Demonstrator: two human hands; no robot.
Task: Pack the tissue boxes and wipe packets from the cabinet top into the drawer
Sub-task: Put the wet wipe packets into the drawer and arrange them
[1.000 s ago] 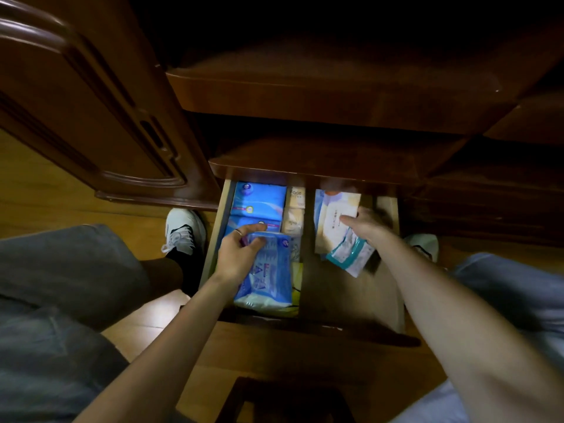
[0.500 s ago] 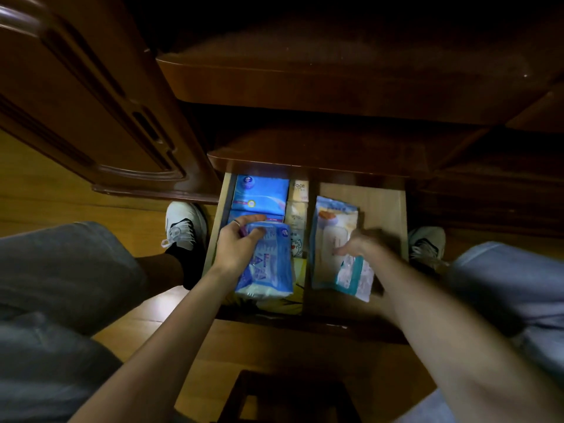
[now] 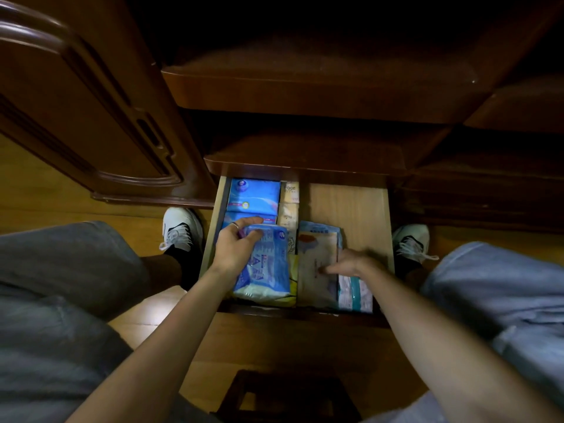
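The open wooden drawer [image 3: 360,209] sits low between my knees. My left hand [image 3: 235,247] grips a blue wipe packet [image 3: 265,267] on the drawer's left side, over a yellow pack [image 3: 292,279]. Behind it lie two blue tissue packs [image 3: 253,193] and beige face-tissue packs [image 3: 289,206]. My right hand [image 3: 348,265] rests flat, blurred, on a pale wipe packet [image 3: 317,264] at the drawer's front middle. A white and teal packet [image 3: 355,293] lies under my wrist beside it.
The dark cabinet top [image 3: 305,87] and a shelf edge [image 3: 305,161] overhang the drawer's back. An open cabinet door [image 3: 91,117] stands at the left. My white shoes [image 3: 180,227] flank the drawer on the wooden floor. A dark stool [image 3: 287,395] is below.
My right hand has slid the pale packet and the teal one from the drawer's back toward its front. My left hand has stayed on the blue packet.
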